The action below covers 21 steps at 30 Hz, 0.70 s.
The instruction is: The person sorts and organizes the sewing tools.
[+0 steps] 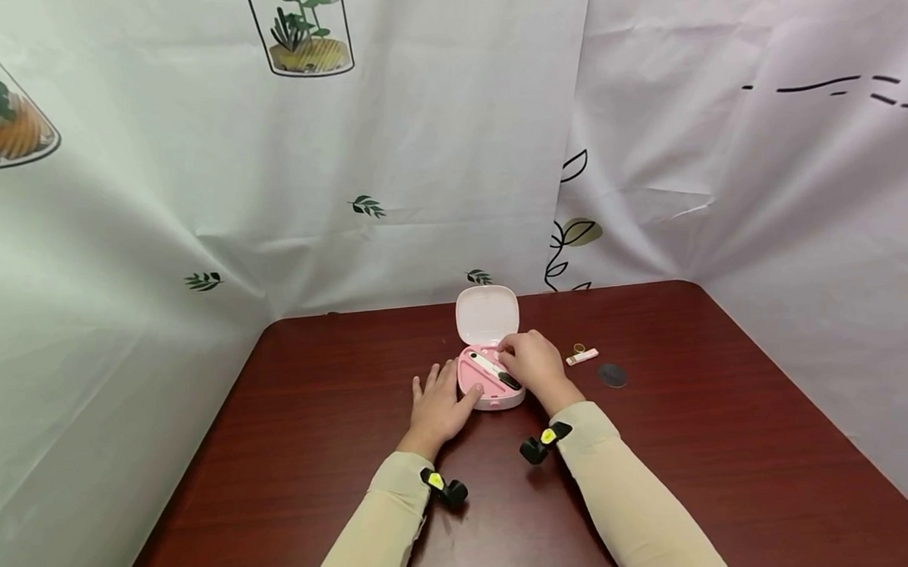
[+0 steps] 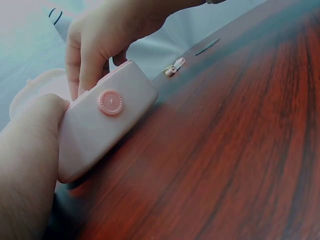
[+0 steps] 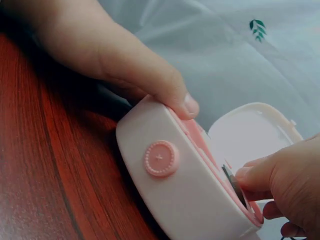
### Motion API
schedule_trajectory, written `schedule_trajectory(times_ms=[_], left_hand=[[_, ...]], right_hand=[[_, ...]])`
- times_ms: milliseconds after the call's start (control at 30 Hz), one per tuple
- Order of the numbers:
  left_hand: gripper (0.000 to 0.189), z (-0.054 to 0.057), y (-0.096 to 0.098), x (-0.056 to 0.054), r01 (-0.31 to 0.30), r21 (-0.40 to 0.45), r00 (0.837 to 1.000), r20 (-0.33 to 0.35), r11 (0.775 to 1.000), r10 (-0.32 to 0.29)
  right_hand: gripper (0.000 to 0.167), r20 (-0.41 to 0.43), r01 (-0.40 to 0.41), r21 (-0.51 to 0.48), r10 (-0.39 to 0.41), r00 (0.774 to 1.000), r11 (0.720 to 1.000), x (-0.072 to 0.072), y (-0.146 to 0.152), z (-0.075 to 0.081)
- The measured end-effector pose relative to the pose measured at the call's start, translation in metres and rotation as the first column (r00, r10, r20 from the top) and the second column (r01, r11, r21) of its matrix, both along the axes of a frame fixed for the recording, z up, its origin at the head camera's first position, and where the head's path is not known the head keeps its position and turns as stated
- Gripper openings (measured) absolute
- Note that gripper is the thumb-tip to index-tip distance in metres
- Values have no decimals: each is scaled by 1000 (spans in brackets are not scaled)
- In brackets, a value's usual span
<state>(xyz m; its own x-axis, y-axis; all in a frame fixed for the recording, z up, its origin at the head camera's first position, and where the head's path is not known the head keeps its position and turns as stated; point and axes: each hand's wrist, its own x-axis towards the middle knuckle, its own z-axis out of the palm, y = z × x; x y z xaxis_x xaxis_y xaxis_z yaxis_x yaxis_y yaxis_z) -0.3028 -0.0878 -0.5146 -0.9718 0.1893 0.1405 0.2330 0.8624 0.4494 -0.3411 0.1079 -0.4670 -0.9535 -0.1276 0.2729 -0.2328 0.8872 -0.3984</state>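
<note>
A pink and white box stands on the table with its white lid raised at the back. A round pink button is on its front. A slim white tool with a black end lies slantwise in the pink tray. My left hand rests against the box's left side, fingers spread and straight, thumb on the front rim. My right hand reaches into the tray's right part, thumb and fingertips close together beside the black end. Whether they pinch something is hidden.
Right of the box lie a small pink and white piece, a thin yellow ring and a dark grey disc. The dark red table meets white printed cloth at the back and sides.
</note>
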Motion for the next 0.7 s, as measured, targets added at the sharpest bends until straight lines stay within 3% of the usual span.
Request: schedule_trajectory(times_ms=[300, 700], left_hand=[[78, -2, 0, -1, -3, -11, 1000, -13, 1000, 3], [78, 1, 0, 1, 4, -10, 1000, -5, 1000, -4]], right_hand=[[14, -18, -10, 119, 13, 1000, 993, -2, -6, 2], [18, 0, -6, 157, 6, 1000, 988, -7, -12, -2]])
